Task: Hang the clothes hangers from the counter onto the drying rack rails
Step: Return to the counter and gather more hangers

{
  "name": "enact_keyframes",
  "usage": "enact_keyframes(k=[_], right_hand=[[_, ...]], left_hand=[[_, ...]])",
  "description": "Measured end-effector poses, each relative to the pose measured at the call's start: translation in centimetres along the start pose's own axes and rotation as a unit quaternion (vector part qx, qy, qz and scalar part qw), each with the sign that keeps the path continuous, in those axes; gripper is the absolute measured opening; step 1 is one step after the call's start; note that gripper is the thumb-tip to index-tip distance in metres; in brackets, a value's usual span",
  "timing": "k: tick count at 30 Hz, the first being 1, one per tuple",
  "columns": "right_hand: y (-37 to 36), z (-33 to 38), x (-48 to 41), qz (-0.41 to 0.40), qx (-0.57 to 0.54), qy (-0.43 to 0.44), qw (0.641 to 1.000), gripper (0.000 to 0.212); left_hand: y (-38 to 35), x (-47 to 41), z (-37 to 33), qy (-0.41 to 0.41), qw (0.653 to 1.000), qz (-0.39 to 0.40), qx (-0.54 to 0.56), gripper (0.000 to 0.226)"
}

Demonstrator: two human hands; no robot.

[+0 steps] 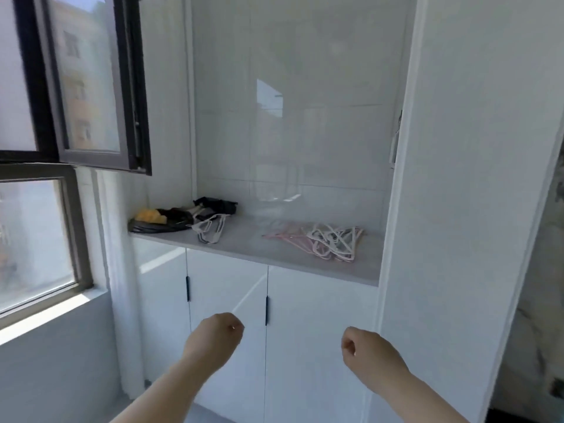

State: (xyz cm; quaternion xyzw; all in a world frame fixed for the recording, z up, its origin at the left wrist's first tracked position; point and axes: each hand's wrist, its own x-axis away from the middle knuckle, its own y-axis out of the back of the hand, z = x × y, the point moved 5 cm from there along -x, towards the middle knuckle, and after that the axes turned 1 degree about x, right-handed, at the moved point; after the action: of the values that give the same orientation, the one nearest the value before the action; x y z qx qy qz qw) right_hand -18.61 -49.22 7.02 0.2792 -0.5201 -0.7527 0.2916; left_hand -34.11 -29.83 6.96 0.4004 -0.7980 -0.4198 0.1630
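A tangled pile of pink and white hangers (326, 242) lies on the right part of the grey counter (244, 251). A smaller bunch of white and grey hangers (212, 228) lies further left on it. My left hand (215, 338) and my right hand (367, 354) are held out below the counter, in front of the white cabinet doors. Both have their fingers curled into loose fists and hold nothing. No drying rack is in view.
Dark bags and a yellow item (158, 219) sit at the counter's left end. An open black-framed window sash (100, 83) juts into the room at upper left. A tall white cabinet side (457, 209) bounds the niche on the right.
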Motion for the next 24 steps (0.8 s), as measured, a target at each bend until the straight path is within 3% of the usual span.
enact_keyframes(k=[9, 18, 24], right_hand=[[-1.1, -7.2, -19.7, -0.016, -0.050, 0.026, 0.998, 0.012], [-3.6, -8.2, -34.5, -0.039, -0.022, 0.039, 0.998, 0.032], [-3.2, -10.0, -42.6, -0.075, -0.002, -0.010, 0.997, 0.033]], left_hand=[[-8.0, -17.5, -6.0, 0.021, 0.999, -0.024, 0.012, 0.024], [-12.7, -29.8, -7.2, -0.009, 0.998, -0.061, -0.008, 0.021], [-16.0, -39.2, -8.4, -0.098, 0.985, -0.009, -0.140, 0.051]])
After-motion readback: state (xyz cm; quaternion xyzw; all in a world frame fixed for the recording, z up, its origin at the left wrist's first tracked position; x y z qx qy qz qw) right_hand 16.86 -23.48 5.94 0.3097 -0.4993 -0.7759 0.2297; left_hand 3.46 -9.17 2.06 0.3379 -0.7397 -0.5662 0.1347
